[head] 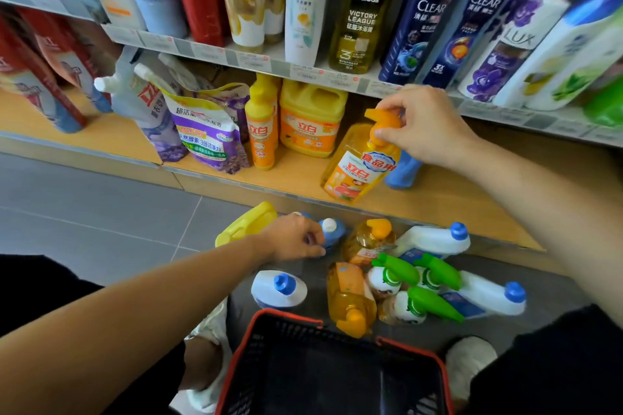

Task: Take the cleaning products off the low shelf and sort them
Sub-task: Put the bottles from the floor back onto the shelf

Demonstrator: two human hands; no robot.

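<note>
Head | grey floor [101,212] | wooden shelf [303,178] | right fingers [387,135] clamp pump bottle [360,172] | left fingers [315,248] grip blue bottle [335,232]

Grey floor tiles [101,212] with pale grout lines are spreading out to the left of the left hand [293,239]. A wooden low shelf [296,178] with a metal front edge is running beneath the right hand [428,125]. Above that hand a strip of price labels [215,52] is slanting across the upper shelf, and tall shampoo bottles [305,3] are standing on it in even light.
</note>
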